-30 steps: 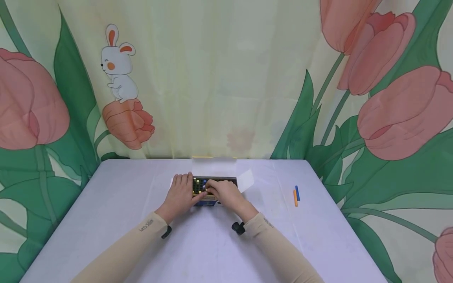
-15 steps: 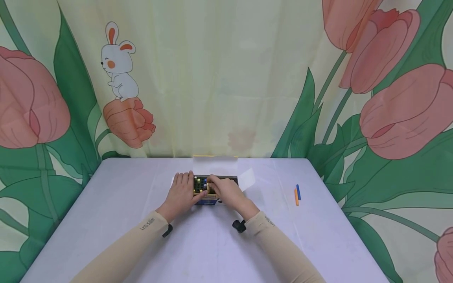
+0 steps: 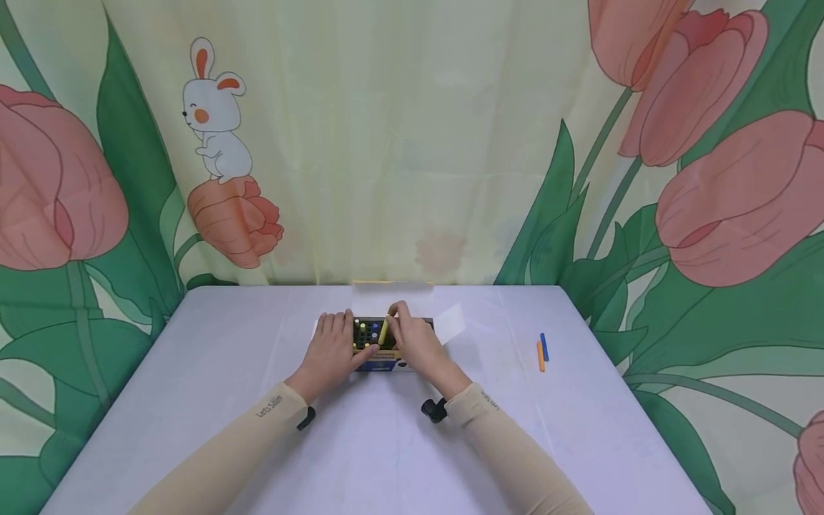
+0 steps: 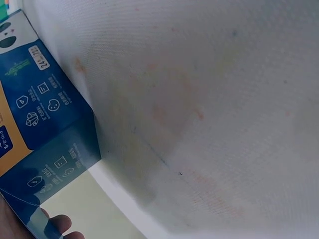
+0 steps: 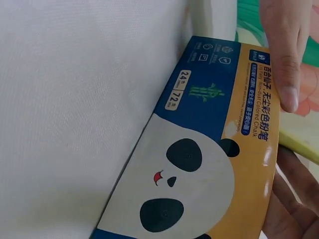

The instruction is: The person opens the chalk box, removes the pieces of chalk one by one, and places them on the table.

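Observation:
An open box of coloured chalk [image 3: 386,365], blue and yellow with a panda face on its front, stands near the table's back edge. Several chalk sticks poke up from its dark holes. My left hand [image 3: 327,352] holds the box's left end, its thumb [image 5: 289,82] along the front top edge. Fingertips show past the side flap in the left wrist view. My right hand [image 3: 421,350] pinches a yellow chalk stick [image 3: 383,332], which leans at a slant over the box. The right wrist view shows that hand's fingers [image 5: 294,194] behind the box's front.
A blue chalk stick [image 3: 544,347] and an orange chalk stick [image 3: 541,356] lie side by side on the white-covered table [image 3: 489,400] to the right. The box's lid [image 3: 393,295] stands up behind it, and a white flap [image 3: 450,324] sticks out to the right.
My right hand has risen slightly and drawn the yellow chalk stick upward, so more of it shows above the holes. My left hand keeps its place on the box.

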The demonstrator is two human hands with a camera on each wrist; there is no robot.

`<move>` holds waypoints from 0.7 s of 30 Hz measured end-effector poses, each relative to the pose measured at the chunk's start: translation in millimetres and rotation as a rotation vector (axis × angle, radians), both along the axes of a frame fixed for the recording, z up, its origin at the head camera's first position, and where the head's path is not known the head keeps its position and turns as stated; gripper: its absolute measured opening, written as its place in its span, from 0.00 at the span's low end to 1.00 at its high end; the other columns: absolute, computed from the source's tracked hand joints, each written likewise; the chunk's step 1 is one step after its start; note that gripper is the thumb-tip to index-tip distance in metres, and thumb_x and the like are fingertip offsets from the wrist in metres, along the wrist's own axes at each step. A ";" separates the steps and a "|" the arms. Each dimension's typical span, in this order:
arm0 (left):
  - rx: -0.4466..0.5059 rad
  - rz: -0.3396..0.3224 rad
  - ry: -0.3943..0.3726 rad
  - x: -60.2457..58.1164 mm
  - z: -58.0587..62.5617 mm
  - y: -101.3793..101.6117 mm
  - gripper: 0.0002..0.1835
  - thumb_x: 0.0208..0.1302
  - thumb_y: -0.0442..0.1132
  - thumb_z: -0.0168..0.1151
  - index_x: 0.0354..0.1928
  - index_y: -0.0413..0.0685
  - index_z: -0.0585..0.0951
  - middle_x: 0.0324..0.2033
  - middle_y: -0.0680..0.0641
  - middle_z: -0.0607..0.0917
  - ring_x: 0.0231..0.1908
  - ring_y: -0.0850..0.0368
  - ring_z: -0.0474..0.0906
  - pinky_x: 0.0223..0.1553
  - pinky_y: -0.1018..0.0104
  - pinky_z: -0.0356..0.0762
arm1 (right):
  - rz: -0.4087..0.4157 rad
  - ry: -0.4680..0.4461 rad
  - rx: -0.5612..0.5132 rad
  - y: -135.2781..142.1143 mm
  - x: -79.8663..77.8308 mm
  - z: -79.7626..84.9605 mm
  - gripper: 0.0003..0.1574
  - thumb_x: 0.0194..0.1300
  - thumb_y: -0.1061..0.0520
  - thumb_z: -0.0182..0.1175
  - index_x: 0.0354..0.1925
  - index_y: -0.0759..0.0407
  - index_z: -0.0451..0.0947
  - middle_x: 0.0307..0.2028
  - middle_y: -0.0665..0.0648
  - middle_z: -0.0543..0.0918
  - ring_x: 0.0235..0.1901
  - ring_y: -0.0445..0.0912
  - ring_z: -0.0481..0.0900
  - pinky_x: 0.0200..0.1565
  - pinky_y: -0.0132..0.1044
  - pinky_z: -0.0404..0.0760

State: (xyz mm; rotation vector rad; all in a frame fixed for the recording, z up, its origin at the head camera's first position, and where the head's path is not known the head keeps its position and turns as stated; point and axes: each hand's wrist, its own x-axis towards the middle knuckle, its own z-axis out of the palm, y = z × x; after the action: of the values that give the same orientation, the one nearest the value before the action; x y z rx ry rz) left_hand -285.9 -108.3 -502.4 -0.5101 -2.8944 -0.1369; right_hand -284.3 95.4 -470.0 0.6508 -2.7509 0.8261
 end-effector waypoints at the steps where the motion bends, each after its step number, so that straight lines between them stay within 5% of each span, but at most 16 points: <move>1: 0.000 0.001 0.001 0.1 0.4 0.1 0.56 0.72 0.75 0.45 0.75 0.25 0.60 0.65 0.26 0.72 0.69 0.33 0.66 0.76 0.37 0.55 | -0.006 -0.011 -0.012 0.0 -0.2 0.4 0.15 0.86 0.48 0.40 0.58 0.55 0.65 0.30 0.55 0.85 0.19 0.36 0.76 0.23 0.31 0.76; 5: -0.006 0.005 -0.005 -0.2 0.9 0.5 0.56 0.72 0.75 0.45 0.75 0.25 0.60 0.65 0.26 0.72 0.70 0.33 0.66 0.76 0.37 0.55 | -0.029 -0.038 -0.054 0.9 -0.3 3.4 0.15 0.86 0.49 0.40 0.58 0.57 0.65 0.36 0.55 0.87 0.22 0.35 0.81 0.25 0.31 0.78; 14: -0.011 -0.008 0.003 0.6 -0.2 0.0 0.56 0.72 0.74 0.44 0.74 0.25 0.60 0.66 0.26 0.72 0.69 0.33 0.67 0.76 0.37 0.56 | -0.118 0.138 -0.103 13.3 -0.8 13.2 0.12 0.81 0.56 0.42 0.52 0.61 0.69 0.17 0.50 0.72 0.11 0.39 0.63 0.15 0.32 0.61; 21: -0.001 -0.026 0.022 0.3 0.4 -1.4 0.54 0.73 0.73 0.45 0.74 0.24 0.61 0.67 0.25 0.70 0.69 0.32 0.66 0.76 0.37 0.56 | -0.197 0.210 -0.178 28.7 -12.9 28.7 0.16 0.82 0.55 0.40 0.53 0.61 0.71 0.19 0.50 0.81 0.14 0.38 0.75 0.16 0.33 0.66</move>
State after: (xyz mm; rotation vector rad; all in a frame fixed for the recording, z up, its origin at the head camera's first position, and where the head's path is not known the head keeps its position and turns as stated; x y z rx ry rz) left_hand -285.7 -109.6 -502.0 -0.5463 -2.8678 -0.1325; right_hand -297.2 124.2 -441.2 0.3994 -2.4702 0.8895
